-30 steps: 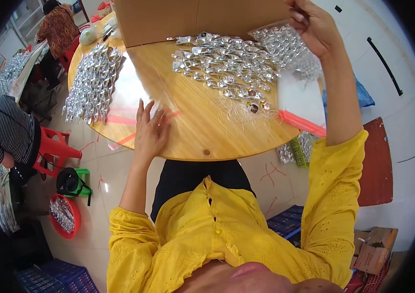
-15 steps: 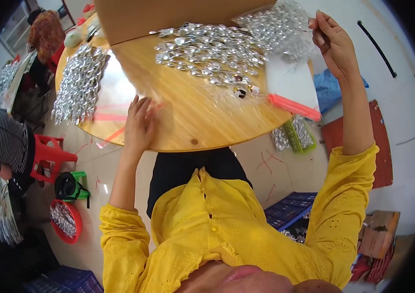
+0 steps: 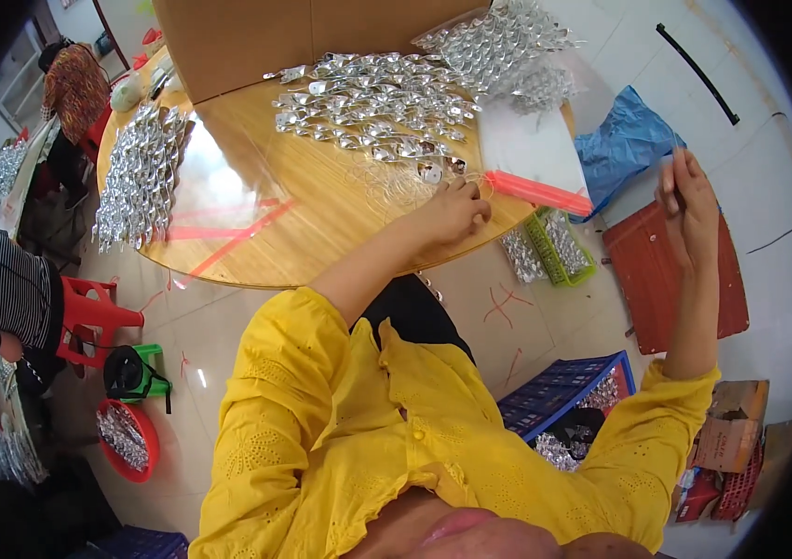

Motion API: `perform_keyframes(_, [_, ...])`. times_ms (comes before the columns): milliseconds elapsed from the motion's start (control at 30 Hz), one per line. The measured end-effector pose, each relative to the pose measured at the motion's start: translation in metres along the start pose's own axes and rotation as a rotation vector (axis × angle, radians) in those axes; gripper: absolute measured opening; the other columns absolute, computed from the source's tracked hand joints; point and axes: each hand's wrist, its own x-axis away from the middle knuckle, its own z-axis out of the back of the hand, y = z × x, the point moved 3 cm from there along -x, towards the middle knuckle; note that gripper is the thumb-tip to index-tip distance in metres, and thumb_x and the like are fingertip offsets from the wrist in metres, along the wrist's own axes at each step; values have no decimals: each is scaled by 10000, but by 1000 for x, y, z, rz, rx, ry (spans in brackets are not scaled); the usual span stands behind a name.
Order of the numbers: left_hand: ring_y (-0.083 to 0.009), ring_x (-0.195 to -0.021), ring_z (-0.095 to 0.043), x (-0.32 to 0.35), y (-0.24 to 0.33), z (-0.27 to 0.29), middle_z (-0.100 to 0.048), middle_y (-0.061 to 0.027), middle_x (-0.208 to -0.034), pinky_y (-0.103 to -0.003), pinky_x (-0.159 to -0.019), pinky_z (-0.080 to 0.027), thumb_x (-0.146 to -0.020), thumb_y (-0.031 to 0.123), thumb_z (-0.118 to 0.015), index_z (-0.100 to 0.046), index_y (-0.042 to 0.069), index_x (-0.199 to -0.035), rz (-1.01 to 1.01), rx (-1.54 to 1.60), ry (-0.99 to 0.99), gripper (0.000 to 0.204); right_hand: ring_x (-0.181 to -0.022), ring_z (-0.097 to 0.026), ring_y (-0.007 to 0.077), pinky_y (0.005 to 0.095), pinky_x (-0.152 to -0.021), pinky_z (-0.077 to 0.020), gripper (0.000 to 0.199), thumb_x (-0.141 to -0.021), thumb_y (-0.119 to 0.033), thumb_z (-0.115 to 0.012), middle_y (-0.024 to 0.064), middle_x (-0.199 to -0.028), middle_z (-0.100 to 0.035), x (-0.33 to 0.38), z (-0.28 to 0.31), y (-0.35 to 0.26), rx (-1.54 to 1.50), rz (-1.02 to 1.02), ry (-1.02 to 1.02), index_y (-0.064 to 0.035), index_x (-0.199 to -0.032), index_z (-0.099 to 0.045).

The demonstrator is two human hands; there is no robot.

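Observation:
My left hand is at the table's near right edge with its fingers curled down beside a loose tangle of clear thread. What its fingertips hold is hidden. Just beyond them lie a small silvery disc and a bundle of bright pink strips. Off to the right of the table, my right hand is raised with fingers pinched together; anything between them is too fine to make out. Rows of silver twisted ornaments cover the table's middle.
A cardboard box stands at the back, beside clear-bagged ornaments. More ornaments lie at the left, near pink tape. A blue bag, a green basket and a blue crate are at the right. Other people sit far left.
My left hand has crossed rightward from the table's left part to the thread tangle. My right hand has come down and outward, away from the bagged ornaments. The view has shifted slightly.

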Motion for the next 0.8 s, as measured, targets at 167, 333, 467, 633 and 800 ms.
perform_keyframes(167, [-236, -884, -441, 2, -13, 9, -506, -83, -842, -384, -777, -331, -636, 110, -601, -557, 83, -747, 51, 47, 66, 122, -470, -294, 40, 159, -450, -241, 193, -842, -215, -449, -16, -597, -403, 34, 33, 17, -78, -14, 65, -41, -925, -432])
perform_keyframes(333, [-224, -695, -495, 9, -48, 66, -546, -83, -687, -313, -638, -399, -671, 88, -593, -557, 39, -737, 286, 194, 342, 89, -477, -285, 31, 154, -443, -251, 152, -851, -209, -430, -28, -597, -379, 55, 60, 41, -180, -47, 132, -71, -912, -446])
perform_keyframes(467, [-188, -690, -504, 27, -80, 99, -567, -85, -725, -317, -622, -406, -658, 135, -633, -603, 46, -725, 402, 129, 102, 115, -468, -286, 30, 152, -427, -250, 142, -846, -207, -440, -31, -595, -387, 63, 65, 56, -219, -83, 159, -75, -899, -449])
perform_keyframes(633, [-204, -714, -513, 20, -86, 111, -567, -92, -723, -329, -633, -408, -655, 184, -641, -625, 60, -709, 204, 136, -47, 136, -443, -303, 30, 149, -408, -246, 131, -839, -211, -453, -23, -605, -432, 70, 61, 79, -242, -185, 162, -85, -876, -458])
perform_keyframes(800, [-252, -796, -485, -27, -77, 79, -567, -83, -780, -344, -706, -388, -660, 243, -626, -629, 82, -735, 246, -85, 291, 178, -462, -346, 44, 159, -430, -259, 143, -831, -196, -466, 20, -649, -480, 78, 43, 98, -273, -227, 64, -70, -891, -435])
